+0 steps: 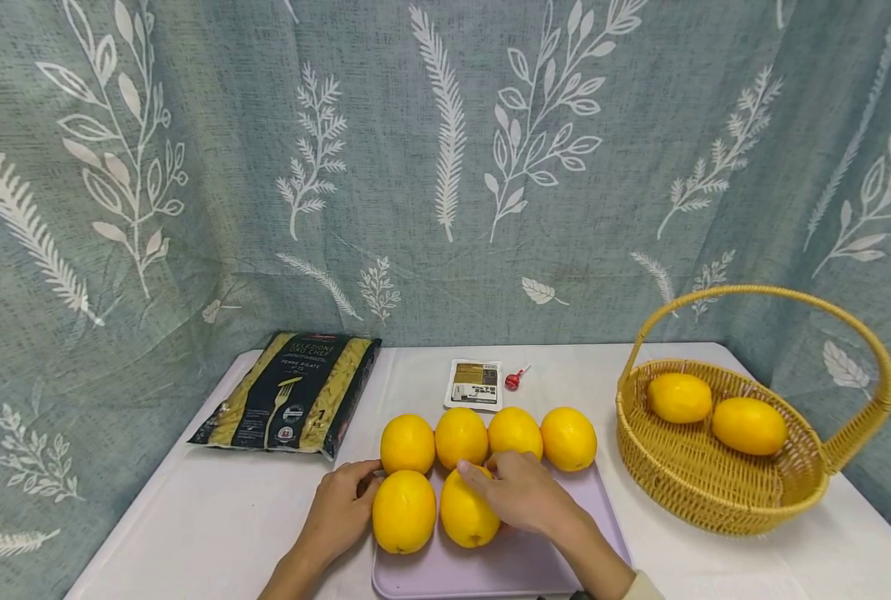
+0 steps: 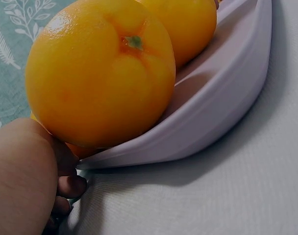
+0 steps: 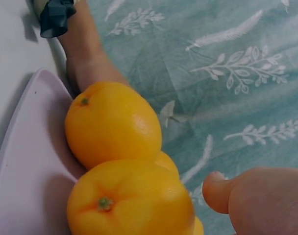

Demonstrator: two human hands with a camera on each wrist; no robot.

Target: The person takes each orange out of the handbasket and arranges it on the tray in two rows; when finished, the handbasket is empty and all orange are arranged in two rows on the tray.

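A lilac tray (image 1: 516, 571) bears several oranges: a back row, with a front-left orange (image 1: 404, 512) and another front orange (image 1: 471, 510) nearer me. My left hand (image 1: 340, 506) is at the tray's left rim, beside the front-left orange; curled fingers (image 2: 70, 186) sit at the rim in the left wrist view. With fingers bent round its far right side, my right hand (image 1: 528, 496) holds the second front orange. Its thumb lies over the top in the head view, but stands off the orange (image 3: 129, 196) in the right wrist view. Its other fingertips are hidden.
To the right stands a wicker basket (image 1: 715, 487) with a tall handle and two oranges (image 1: 748, 426) inside. A bag of penne pasta (image 1: 291, 392) lies back left. Behind the tray are a small flat packet (image 1: 474, 385) and a red lollipop (image 1: 513, 381). A patterned curtain (image 1: 415, 167) encloses the table.
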